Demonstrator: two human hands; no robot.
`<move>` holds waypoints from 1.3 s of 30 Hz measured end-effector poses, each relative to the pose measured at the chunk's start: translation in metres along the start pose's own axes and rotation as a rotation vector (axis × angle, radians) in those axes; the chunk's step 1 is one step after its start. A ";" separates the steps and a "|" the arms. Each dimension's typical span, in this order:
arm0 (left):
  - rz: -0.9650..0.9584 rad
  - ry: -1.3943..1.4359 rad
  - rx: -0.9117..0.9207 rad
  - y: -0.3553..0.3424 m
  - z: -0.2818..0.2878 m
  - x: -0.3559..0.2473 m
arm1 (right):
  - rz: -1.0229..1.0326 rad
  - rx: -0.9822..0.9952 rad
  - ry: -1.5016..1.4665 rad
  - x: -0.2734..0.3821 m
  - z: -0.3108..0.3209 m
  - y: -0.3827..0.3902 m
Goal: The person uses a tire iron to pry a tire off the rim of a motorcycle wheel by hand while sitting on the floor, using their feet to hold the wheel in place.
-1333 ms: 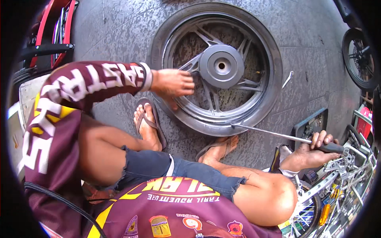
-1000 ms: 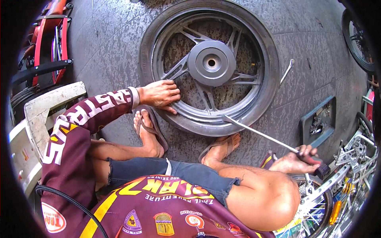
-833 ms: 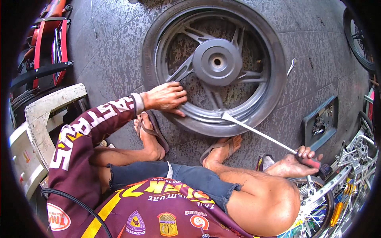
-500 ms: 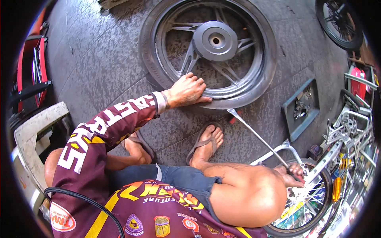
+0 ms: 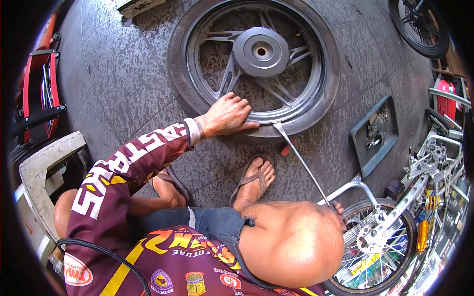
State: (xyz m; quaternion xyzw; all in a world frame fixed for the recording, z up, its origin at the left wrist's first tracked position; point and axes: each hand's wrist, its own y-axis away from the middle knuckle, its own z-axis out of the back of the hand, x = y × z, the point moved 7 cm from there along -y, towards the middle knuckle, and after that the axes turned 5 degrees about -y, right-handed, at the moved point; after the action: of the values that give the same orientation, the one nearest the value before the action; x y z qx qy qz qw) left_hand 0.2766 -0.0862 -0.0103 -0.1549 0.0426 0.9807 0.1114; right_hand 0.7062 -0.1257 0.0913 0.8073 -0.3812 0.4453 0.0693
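Note:
A motorcycle wheel [image 5: 228, 79] with a dark tyre [image 5: 316, 109] and grey hub lies flat on the floor in front of me. My left hand [image 5: 227, 115] grips the wheel's near edge, fingers bent over the rim and thumb stretched along the tyre. From the right a long metal tyre lever [image 5: 302, 164] slants up, its flat tip against the tyre where it meets the rim, right of my left thumb. My right hand [image 5: 338, 209] closes on the lever's lower end; my bent knee hides most of that hand.
A blue-grey tray [image 5: 356, 148] with small metal parts stands on the right. Beyond my knee are a spoked wheel [image 5: 409, 246] and silver frame parts [image 5: 402, 200]. A second wheel [image 5: 428, 49] lies far right. Red-framed gear [image 5: 53, 79] and a worn whitish piece [image 5: 37, 172] line the left.
The tyre lever has moved up and left, its tip going from short of the tyre to the rim edge. My right hand has followed, passing behind my knee. The left hand keeps its grip.

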 end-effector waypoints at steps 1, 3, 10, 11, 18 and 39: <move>0.006 -0.006 0.038 -0.001 0.000 0.000 | -0.003 0.002 0.003 0.001 -0.001 0.001; 0.017 -0.014 0.094 -0.002 0.000 -0.001 | -0.011 0.006 0.008 0.005 0.000 0.004; 0.014 0.000 0.082 -0.004 0.000 0.001 | -0.089 0.057 -0.003 0.007 -0.006 0.009; 0.011 -0.002 0.071 -0.003 0.000 0.001 | -0.102 0.069 -0.002 0.008 -0.008 0.010; -0.052 0.005 -0.003 -0.008 -0.002 -0.002 | -0.220 0.205 0.084 0.016 -0.019 0.014; -0.037 -0.024 -0.004 -0.001 -0.001 0.007 | -0.658 2.180 1.195 0.024 -0.269 0.141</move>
State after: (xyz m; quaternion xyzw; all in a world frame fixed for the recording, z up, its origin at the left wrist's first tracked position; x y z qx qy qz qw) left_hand 0.2707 -0.0836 -0.0135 -0.1441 0.0365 0.9804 0.1296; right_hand 0.4396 -0.1162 0.2375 0.1784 0.4841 0.7783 -0.3579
